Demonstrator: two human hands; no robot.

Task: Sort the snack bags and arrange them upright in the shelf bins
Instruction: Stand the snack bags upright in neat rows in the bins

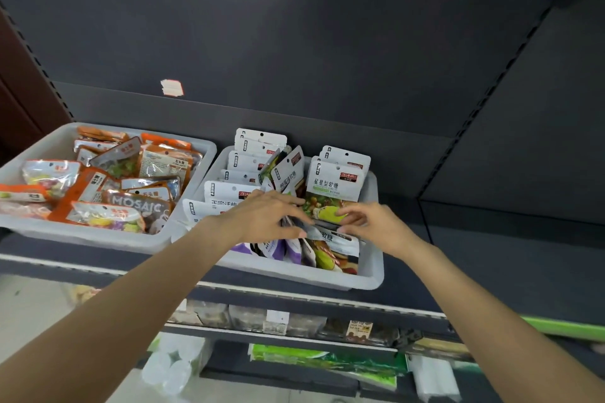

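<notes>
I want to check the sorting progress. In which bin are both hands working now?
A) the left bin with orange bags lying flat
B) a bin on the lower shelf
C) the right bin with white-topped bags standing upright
C: the left hand and the right hand both reach into the right bin, among its upright white-topped bags, while the left bin with orange bags is untouched.

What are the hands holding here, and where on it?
Both hands pinch the top edges of snack bags in the right bin; exact bags unclear.
</notes>
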